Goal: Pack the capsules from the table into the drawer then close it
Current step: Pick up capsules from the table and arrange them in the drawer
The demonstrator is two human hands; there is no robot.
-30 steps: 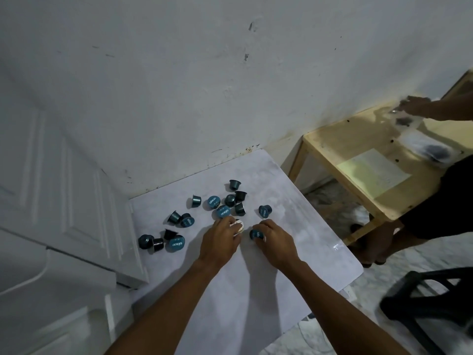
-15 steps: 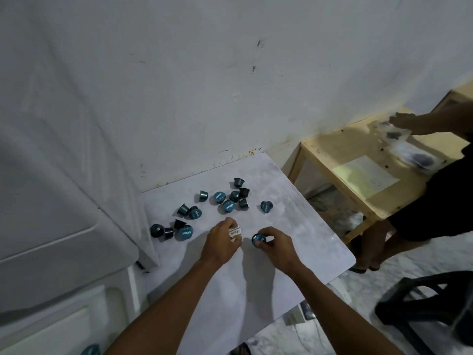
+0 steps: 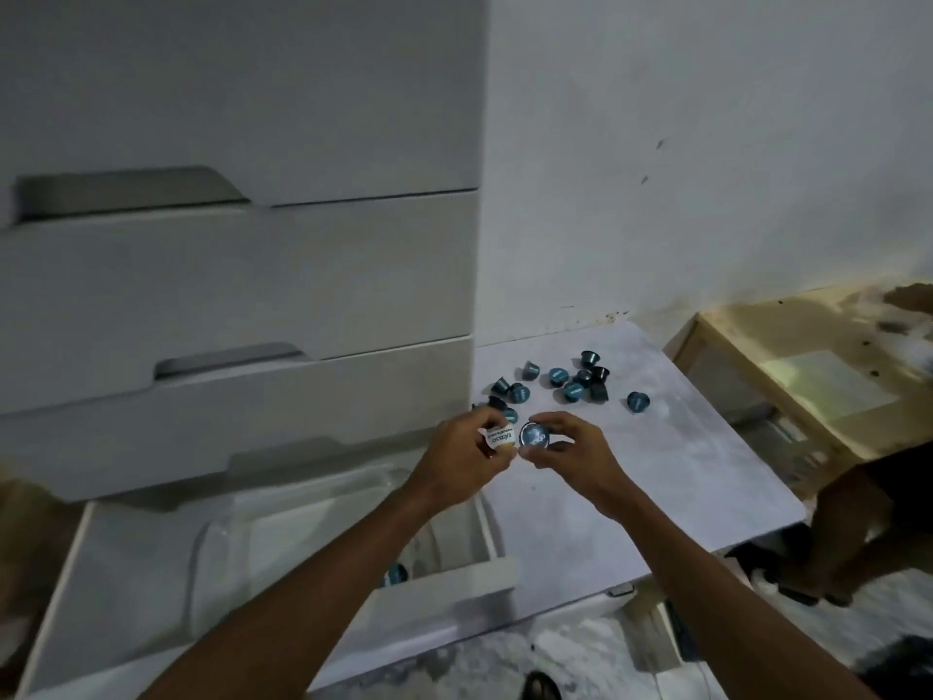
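Above the table (image 3: 631,477) edge, the left hand (image 3: 454,459) pinches a white capsule (image 3: 497,438) and the right hand (image 3: 573,454) grips a blue capsule (image 3: 534,437). Other capsules (image 3: 565,386) lie behind. Best to carry both low over the open drawer (image 3: 454,581), then release gently.

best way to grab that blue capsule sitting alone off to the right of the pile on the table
Pinch the lone blue capsule across its tapered side walls, coming from above with the right hand once it is free. It lies tipped with its flat foil face toward the camera, clear of the cluster, so fingers fit on either side without bumping others on the table.
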